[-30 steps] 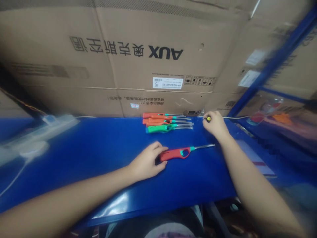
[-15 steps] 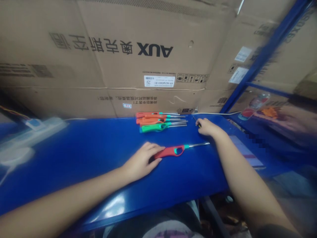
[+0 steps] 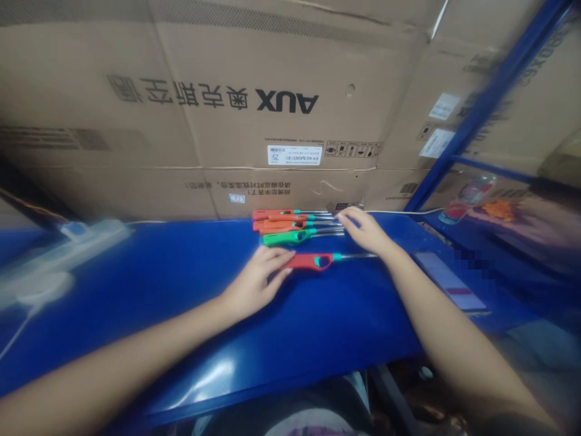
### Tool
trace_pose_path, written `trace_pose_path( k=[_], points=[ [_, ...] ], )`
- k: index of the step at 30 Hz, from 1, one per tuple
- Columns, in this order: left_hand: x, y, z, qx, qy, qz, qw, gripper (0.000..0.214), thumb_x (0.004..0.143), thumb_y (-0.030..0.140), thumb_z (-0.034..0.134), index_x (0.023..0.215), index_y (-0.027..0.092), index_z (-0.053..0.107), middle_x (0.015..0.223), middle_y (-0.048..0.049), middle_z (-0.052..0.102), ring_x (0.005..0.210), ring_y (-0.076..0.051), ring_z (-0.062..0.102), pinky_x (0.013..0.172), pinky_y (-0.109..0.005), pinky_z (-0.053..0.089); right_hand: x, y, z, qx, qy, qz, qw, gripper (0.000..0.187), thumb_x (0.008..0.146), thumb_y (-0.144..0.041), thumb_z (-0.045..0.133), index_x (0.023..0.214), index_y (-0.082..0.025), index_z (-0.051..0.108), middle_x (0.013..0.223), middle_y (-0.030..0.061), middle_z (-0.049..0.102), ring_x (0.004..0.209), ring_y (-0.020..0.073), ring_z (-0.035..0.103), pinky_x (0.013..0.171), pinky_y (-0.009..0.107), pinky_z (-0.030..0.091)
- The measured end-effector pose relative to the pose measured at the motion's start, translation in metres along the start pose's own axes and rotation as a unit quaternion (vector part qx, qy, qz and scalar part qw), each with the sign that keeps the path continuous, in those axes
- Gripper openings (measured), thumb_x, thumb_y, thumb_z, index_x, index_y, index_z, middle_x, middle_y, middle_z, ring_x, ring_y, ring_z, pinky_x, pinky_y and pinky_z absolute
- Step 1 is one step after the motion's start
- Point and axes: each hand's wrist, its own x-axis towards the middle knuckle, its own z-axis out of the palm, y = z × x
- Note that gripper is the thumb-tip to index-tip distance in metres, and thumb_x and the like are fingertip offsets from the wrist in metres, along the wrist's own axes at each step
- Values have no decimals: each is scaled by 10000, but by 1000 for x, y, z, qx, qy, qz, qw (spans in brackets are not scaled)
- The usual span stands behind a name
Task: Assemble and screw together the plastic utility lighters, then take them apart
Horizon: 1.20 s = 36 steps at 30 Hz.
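My left hand (image 3: pixel 256 281) grips the handle end of a red gas lighter (image 3: pixel 306 261), fingers above and thumb below. The lighter lies low over the table, its metal rod pointing right and passing behind my right wrist. Farther back, several more lighters lie side by side: a green one (image 3: pixel 288 237) in front, orange ones (image 3: pixel 281 225) behind it and a red one (image 3: pixel 272 214) at the back. My right hand (image 3: pixel 363 229) is at the rod tips of this group, fingers stretched and apart from the thumb. Whether its fingertips touch the rods is unclear.
A large cardboard box (image 3: pixel 204 139) stands upright along the back of the blue table (image 3: pixel 181 363). On the left is a white power strip (image 3: pixel 102 242) with cables. A phone-like flat object (image 3: pixel 449 281) and a clear bottle (image 3: pixel 469 197) are on the right, near a blue metal post (image 3: pixel 490 85).
My right hand has moved left to the group's rod tips; the thin dark tool it held is no longer visible. My left hand and the red lighter have shifted slightly toward the group.
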Motion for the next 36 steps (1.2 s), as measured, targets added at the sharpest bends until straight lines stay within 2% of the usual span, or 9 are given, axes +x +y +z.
trace_pose_path(
  k=[3, 5, 10, 14, 17, 21, 25, 29, 36],
  points=[
    [16, -20, -15, 40, 39, 23, 998, 336, 998, 247, 539, 1321, 209, 621, 1222, -106, 678, 1086, -245, 583, 961, -470, 522, 3, -26, 8, 30, -43, -111, 992, 358, 1032, -433, 386, 1148, -226, 654, 1184, 74, 701, 1110, 208, 639, 975, 357, 475],
    [28, -38, -25, 68, 49, 35, 996, 333, 992, 255, 536, 1308, 206, 630, 1230, -114, 675, 1094, -257, 582, 962, -492, 518, 10, -38, 16, 25, -63, -146, 987, 335, 1019, -439, 439, 1173, -229, 650, 1197, 79, 705, 1128, 230, 631, 984, 385, 454],
    [62, -84, -38, 107, 9, -11, 994, 354, 968, 220, 494, 1287, 201, 646, 1237, -104, 666, 1156, -256, 570, 1038, -479, 481, 52, -44, 43, -8, -61, -124, 990, 370, 1037, -410, 391, 1174, -181, 647, 1150, 135, 677, 1079, 261, 604, 958, 406, 437],
    [81, -101, -29, 151, 5, -64, 986, 390, 966, 164, 406, 1262, 164, 660, 1221, -120, 650, 1173, -237, 575, 1060, -432, 466, 82, -36, 67, -16, -54, -93, 994, 350, 1024, -340, 407, 1223, -184, 649, 1184, 129, 635, 1099, 250, 578, 984, 398, 431],
    [88, -102, -17, 184, 4, -89, 979, 401, 982, 201, 380, 1265, 170, 663, 1268, -122, 631, 1205, -261, 549, 1068, -453, 439, 93, -33, 83, -2, -56, -90, 994, 395, 1023, -237, 354, 1319, -188, 611, 1287, 115, 605, 1177, 220, 556, 1008, 358, 430],
    [92, -97, -6, 222, -34, -112, 968, 400, 996, 328, 418, 1292, 187, 646, 1328, -112, 622, 1251, -300, 508, 1109, -485, 363, 95, -34, 92, 16, -66, -100, 993, 454, 1013, -160, 299, 1364, -203, 584, 1357, 83, 597, 1233, 184, 534, 1052, 329, 405],
    [90, -93, 2, 252, -69, -146, 954, 519, 972, 485, 460, 1370, 173, 579, 1340, -153, 606, 1226, -357, 503, 1031, -518, 399, 88, -37, 89, 12, -70, -103, 992, 397, 1033, -270, 352, 1319, -204, 619, 1348, 86, 608, 1214, 226, 537, 1039, 391, 409],
    [79, -84, 5, 269, -89, -145, 948, 575, 950, 533, 476, 1389, 171, 550, 1328, -156, 594, 1183, -361, 499, 968, -495, 419, 74, -42, 85, 3, -73, -106, 992, 405, 1049, -354, 339, 1291, -211, 632, 1299, 95, 627, 1146, 235, 560, 990, 406, 427],
    [53, -49, 0, 281, -107, -143, 943, 647, 928, 583, 482, 1403, 145, 532, 1290, -179, 600, 1159, -373, 510, 924, -481, 427, 37, -57, 77, -1, -82, -121, 989, 446, 1061, -372, 274, 1321, -207, 597, 1354, 104, 609, 1222, 240, 533, 1017, 406, 398]
  ],
)
